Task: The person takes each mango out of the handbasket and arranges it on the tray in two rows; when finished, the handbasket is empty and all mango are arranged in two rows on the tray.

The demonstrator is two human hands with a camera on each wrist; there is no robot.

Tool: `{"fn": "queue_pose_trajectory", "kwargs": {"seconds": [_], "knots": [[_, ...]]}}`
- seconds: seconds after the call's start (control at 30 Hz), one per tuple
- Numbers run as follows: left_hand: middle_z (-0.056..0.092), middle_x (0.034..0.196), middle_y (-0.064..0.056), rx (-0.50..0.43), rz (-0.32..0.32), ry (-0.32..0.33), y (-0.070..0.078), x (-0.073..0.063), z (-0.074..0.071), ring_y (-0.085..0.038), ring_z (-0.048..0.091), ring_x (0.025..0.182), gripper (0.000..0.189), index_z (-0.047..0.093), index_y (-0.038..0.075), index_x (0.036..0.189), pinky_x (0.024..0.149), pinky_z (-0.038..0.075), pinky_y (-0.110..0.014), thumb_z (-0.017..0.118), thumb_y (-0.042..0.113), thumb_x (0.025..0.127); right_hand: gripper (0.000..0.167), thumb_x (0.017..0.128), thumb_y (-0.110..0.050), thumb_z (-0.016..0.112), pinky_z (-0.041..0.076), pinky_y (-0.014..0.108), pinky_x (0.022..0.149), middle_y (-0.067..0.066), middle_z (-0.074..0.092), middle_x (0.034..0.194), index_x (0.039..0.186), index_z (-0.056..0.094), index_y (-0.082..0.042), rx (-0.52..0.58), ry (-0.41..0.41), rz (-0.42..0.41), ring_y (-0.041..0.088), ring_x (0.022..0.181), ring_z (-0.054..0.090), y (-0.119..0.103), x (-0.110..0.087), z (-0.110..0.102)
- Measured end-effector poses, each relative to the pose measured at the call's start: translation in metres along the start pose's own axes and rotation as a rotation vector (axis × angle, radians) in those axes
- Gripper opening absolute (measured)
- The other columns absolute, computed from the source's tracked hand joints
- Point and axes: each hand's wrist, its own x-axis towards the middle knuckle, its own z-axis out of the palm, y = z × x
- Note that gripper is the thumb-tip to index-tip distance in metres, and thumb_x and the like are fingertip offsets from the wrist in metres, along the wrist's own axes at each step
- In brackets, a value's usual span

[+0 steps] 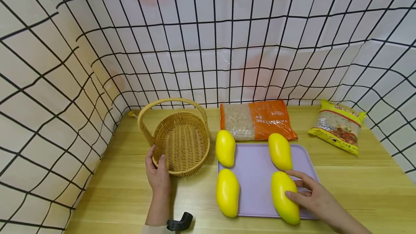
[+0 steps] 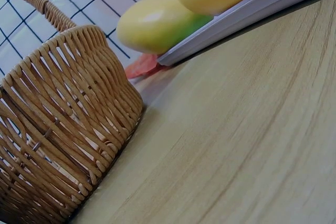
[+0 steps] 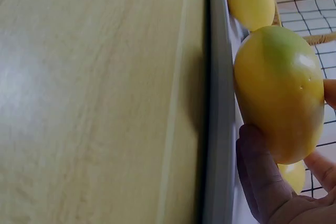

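A round wicker basket (image 1: 182, 143) with a tall arched handle stands on the left of the table. My left hand (image 1: 158, 174) grips its near left rim, thumb over the edge; in the left wrist view only the basket's woven side (image 2: 68, 124) shows, the hand out of frame. On the lilac tray (image 1: 253, 176), my right hand (image 1: 310, 194) holds the near right yellow mango (image 1: 284, 196) between thumb and fingers. The right wrist view shows that mango (image 3: 281, 93) with a greenish end. Three more mangoes lie at the tray's other corners, including the far right one (image 1: 280, 151).
Behind the tray lies an orange and clear food bag (image 1: 260, 120). A yellow and clear packet (image 1: 338, 125) is at the back right. White cloth with a black grid (image 1: 201, 39) walls the wooden table. A small yellow object (image 1: 132, 114) sits at the back left.
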Motion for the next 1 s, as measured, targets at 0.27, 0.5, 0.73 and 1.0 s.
{"fn": "queue_pose_trajectory", "kwargs": {"seconds": [0.27, 0.5, 0.73, 1.0], "knots": [[0.033, 0.165, -0.005, -0.020, 0.003, -0.007, 0.000, -0.001, 0.000, -0.022, 0.024, 0.154, 0.050, 0.046, 0.009, 0.149, 0.128, 0.020, -0.045, 0.053, 0.005, 0.099, 0.073, 0.095, -0.034, 0.071, 0.058, 0.028, 0.078, 0.026, 0.054, 0.140, 0.156, 0.037, -0.010, -0.074, 0.028, -0.001, 0.021, 0.106, 0.066, 0.004, 0.004, -0.006], [0.034, 0.165, -0.005, -0.007, 0.007, -0.005, 0.000, -0.002, 0.000, -0.022, 0.020, 0.156, 0.050, 0.047, 0.010, 0.149, 0.129, 0.017, -0.045, 0.053, 0.007, 0.100, 0.072, 0.096, -0.032, 0.071, 0.059, 0.027, 0.080, 0.026, 0.058, 0.138, 0.154, 0.038, -0.006, -0.063, 0.015, -0.026, 0.022, 0.110, 0.066, 0.004, 0.007, -0.008], [0.034, 0.165, -0.005, -0.012, 0.009, -0.003, -0.001, 0.000, 0.000, -0.022, 0.022, 0.155, 0.050, 0.047, 0.011, 0.149, 0.129, 0.018, -0.045, 0.053, 0.006, 0.099, 0.075, 0.095, -0.037, 0.071, 0.060, 0.033, 0.083, 0.029, 0.055, 0.141, 0.155, 0.037, -0.006, -0.078, 0.014, 0.018, 0.027, 0.115, 0.065, 0.003, 0.009, -0.013], [0.035, 0.164, -0.007, 0.002, 0.016, 0.001, -0.001, 0.001, -0.001, -0.023, 0.022, 0.155, 0.050, 0.047, 0.009, 0.148, 0.129, 0.018, -0.045, 0.053, 0.006, 0.099, 0.076, 0.096, -0.038, 0.069, 0.061, 0.034, 0.084, 0.028, 0.056, 0.141, 0.156, 0.035, -0.006, -0.097, 0.001, 0.023, 0.027, 0.115, 0.066, 0.003, 0.009, -0.017]]}}
